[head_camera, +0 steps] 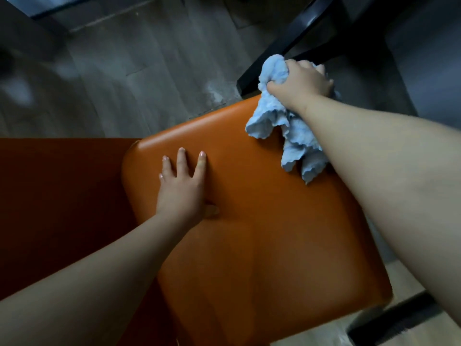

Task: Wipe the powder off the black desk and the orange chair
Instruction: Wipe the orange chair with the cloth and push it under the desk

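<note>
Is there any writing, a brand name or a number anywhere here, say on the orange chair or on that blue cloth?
None: no text can be read in this view.
Orange chair: plain seat, no label or stamp in sight.
Blue cloth: no tag or print on the part that shows; the right hand grips it bunched, so some of it is hidden.
Floor: dim and blurred, with pale smudges but no letters.

No readable text, label or number anywhere
</note>
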The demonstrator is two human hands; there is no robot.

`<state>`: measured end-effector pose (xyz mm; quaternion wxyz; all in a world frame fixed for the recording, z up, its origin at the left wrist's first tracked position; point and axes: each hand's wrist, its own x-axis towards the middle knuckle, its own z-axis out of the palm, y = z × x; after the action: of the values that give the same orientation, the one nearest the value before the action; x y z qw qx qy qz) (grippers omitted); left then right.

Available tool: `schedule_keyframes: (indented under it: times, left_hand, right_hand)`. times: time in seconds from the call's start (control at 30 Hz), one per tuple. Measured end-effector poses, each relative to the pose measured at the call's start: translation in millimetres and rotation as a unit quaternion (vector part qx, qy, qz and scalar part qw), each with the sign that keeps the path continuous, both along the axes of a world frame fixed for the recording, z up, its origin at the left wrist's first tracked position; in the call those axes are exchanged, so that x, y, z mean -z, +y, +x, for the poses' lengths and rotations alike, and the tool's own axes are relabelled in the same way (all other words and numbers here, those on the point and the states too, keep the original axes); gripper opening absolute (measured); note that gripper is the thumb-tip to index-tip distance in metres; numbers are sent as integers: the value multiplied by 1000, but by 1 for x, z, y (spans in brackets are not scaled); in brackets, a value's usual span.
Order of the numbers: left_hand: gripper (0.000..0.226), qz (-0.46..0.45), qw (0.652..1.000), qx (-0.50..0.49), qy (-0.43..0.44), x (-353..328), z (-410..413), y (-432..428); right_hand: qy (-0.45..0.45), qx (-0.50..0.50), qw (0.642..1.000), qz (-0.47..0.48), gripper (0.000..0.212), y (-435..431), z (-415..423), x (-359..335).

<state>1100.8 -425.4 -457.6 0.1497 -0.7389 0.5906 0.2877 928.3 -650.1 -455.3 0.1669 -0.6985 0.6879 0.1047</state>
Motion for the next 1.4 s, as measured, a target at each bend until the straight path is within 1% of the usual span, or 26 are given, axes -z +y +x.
schedule_keyframes:
  times: [0.13,0.17,0.2,0.27,0.33,0.4,0.43,0.5,0.53,0.57,0.63,0.7,0.77,0.83,0.9,0.93,1.0,1.03,1.1,1.13,1.2,1.27,1.3,1.4]
  left_hand:
    - [122,8,1000,-6,1,-1,-2,-2]
    - [122,8,1000,-9,4,-1,-3,-2]
    - [122,5,1000,-16,11,-2,-4,-2]
    - [121,-10,999,-30,33,-3,-4,0]
    - [116,-42,996,-42,65,-5,1,7]
    - [111,-87,986,-82,117,-7,10,21]
    - [107,-110,977,-121,139,-8,16,30]
    - [102,-143,956,-207,150,-7,31,47]
    - [103,-135,955,-223,139,-8,35,53]
    - [105,-119,962,-215,121,-7,38,58]
    - [106,-113,974,-180,80,-4,40,63]
    - [106,-130,975,-176,47,-4,34,60]
    - [106,-124,974,-188,25,-2,26,54]
    - [108,-109,976,-185,17,2,17,48]
    - [110,-94,977,-190,10,5,11,43]
    - [110,-88,977,-194,8,6,10,42]
    - [110,-75,978,-192,10,7,11,42]
    - [110,-72,979,-190,12,6,11,42]
    - [106,-75,980,-182,13,2,11,41]
    - [102,-77,981,-178,15,1,11,40]
    - [97,-73,982,-175,16,-1,11,38]
    - [101,-63,982,-176,12,-3,9,37]
    - [103,-61,984,-167,9,-3,7,36]
    - [100,-68,992,-105,6,-4,-12,32]
  right_hand:
    - [-43,116,992,28,60,-4,-11,-6]
    - [-26,127,991,24,59,-1,-9,-6]
    - [7,112,994,18,57,4,-1,-7]
    - [67,31,997,8,51,20,26,-8]
    - [76,-101,992,20,49,43,73,-7]
    - [41,-227,972,32,48,79,125,-3]
    - [9,-273,961,42,48,98,151,-2]
    - [-37,-327,942,67,49,123,191,1]
    - [-48,-338,936,80,49,125,200,2]
    - [-52,-342,934,92,50,120,202,4]
    - [-34,-319,941,106,56,95,188,4]
    - [14,-243,964,106,60,55,152,4]
    - [88,-148,981,93,62,18,99,2]
    - [142,-68,985,66,59,0,46,-4]
    - [156,-15,986,53,54,-2,28,-6]
    - [156,-15,987,43,52,2,35,-3]
    - [141,-72,987,38,51,19,71,2]
    - [120,-121,984,43,52,35,95,4]
    - [49,-214,975,41,54,74,143,8]
    - [19,-247,968,37,54,92,160,7]
    - [-16,-282,959,27,53,110,172,6]
    - [-29,-273,962,16,55,96,154,7]
    - [-22,-243,970,9,56,82,136,7]
    - [20,-100,995,-23,57,37,57,8]
